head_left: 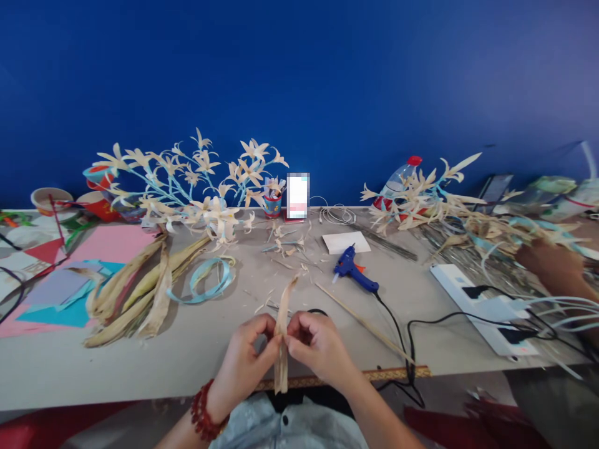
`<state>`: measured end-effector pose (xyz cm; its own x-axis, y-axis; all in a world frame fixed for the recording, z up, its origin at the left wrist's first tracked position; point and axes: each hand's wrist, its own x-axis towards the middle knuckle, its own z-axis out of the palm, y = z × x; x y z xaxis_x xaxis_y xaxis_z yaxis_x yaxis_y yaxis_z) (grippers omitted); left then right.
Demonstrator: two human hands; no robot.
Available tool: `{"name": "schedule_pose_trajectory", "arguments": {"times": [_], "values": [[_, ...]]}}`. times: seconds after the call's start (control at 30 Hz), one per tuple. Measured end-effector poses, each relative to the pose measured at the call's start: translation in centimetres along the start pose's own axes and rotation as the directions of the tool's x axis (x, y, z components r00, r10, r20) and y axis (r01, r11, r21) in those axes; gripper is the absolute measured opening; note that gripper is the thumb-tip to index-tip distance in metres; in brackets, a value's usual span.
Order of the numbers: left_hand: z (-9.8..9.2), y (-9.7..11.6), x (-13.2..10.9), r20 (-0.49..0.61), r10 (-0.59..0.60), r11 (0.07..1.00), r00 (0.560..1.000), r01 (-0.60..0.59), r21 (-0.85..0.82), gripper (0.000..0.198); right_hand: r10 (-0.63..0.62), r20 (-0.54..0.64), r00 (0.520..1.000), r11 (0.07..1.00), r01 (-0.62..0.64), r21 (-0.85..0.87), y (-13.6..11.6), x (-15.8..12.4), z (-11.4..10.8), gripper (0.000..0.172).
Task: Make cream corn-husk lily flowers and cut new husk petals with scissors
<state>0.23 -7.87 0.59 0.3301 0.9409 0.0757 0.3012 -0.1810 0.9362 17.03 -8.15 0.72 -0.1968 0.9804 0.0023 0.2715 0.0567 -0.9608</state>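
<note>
A strip of dried corn husk [281,318] stands upright between my hands, over the table's near edge. My left hand [250,349], with a red bead bracelet on the wrist, pinches it from the left. From the other side, the thumb and fingers of my right hand [322,349] pinch it at about the same height. Just beyond my hands lies what looks like a pair of scissors [318,312], partly hidden. A blue glue gun [358,269] rests on its side to the right. More dried husks [135,293] and a roll of light blue ribbon [213,284] lie to the left.
Husk flowers on blue stems [206,206] stand along the wall, with another bunch [421,199] at right. A white power strip [477,312] with cables lies at right. Another person's hand [552,265] reaches in there. A thin stick [365,324] and coloured paper [107,243] are on the table.
</note>
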Motion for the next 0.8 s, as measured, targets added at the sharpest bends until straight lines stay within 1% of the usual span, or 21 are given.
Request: {"name": "schedule_pose_trajectory", "arguments": {"times": [0.07, 0.13, 0.3, 0.47, 0.53, 0.6, 0.63, 0.7, 0.73, 0.77, 0.8], "values": [[-0.1, 0.0, 0.1, -0.016, 0.009, 0.996, 1.0, -0.008, 0.091, 0.013, -0.002, -0.01, 1.0, 0.998, 0.002, -0.07, -0.2, -0.1, 0.0, 0.009], [-0.1, 0.0, 0.1, -0.027, 0.019, 0.989, 0.999, -0.015, 0.148, 0.012, -0.003, -0.019, 1.0, 0.991, 0.001, -0.135, -0.3, -0.2, 0.0, 0.009], [0.0, 0.2, 0.2, -0.028, 0.065, 0.978, 0.998, -0.058, 0.2, 0.011, -0.037, -0.017, 0.999, 0.959, 0.031, -0.282, -0.9, -0.1, -0.1, 0.007], [0.3, 0.1, 0.2, -0.056, 0.089, 0.957, 0.995, -0.07, 0.28, 0.011, -0.141, -0.077, 0.987, 0.919, 0.102, -0.38, -1.0, -0.2, 0.3, 0.009], [0.3, -0.2, 0.4, -0.089, 0.106, 0.938, 0.99, -0.07, 0.339, 0.01, -0.188, -0.094, 0.978, 0.914, 0.139, -0.381, -1.0, -0.3, 0.5, 0.009], [0.0, -0.6, 0.5, -0.125, 0.108, 0.921, 0.986, -0.052, 0.385, 0.012, -0.201, -0.068, 0.977, 0.937, 0.171, -0.304, -1.0, -0.5, 0.4, 0.009], [-0.2, -0.9, 0.6, -0.135, 0.096, 0.917, 0.986, -0.034, 0.398, 0.012, -0.181, -0.048, 0.982, 0.961, 0.166, -0.221, -1.0, -0.6, 0.1, 0.009], [-0.9, -1.3, 0.6, -0.132, 0.056, 0.909, 0.99, 0.004, 0.416, 0.012, -0.09, -0.044, 0.995, 0.995, 0.092, 0.043, -1.2, -0.9, -1.3, 0.008], [-1.5, -1.6, 0.5, -0.134, 0.039, 0.901, 0.99, 0.023, 0.432, 0.012, -0.028, -0.065, 0.997, 0.977, 0.041, 0.209, -1.3, -1.1, -2.4, 0.009], [-2.3, -2.0, 0.3, -0.144, 0.031, 0.89, 0.989, 0.038, 0.455, 0.012, 0.036, -0.129, 0.991, 0.927, 0.015, 0.374, -1.4, -1.3, -3.8, 0.012], [-3.2, -2.4, 0.0, -0.162, 0.024, 0.876, 0.987, 0.057, 0.478, 0.013, 0.077, -0.236, 0.969, 0.874, 0.048, 0.484, -1.6, -1.5, -5.5, 0.017]]}}
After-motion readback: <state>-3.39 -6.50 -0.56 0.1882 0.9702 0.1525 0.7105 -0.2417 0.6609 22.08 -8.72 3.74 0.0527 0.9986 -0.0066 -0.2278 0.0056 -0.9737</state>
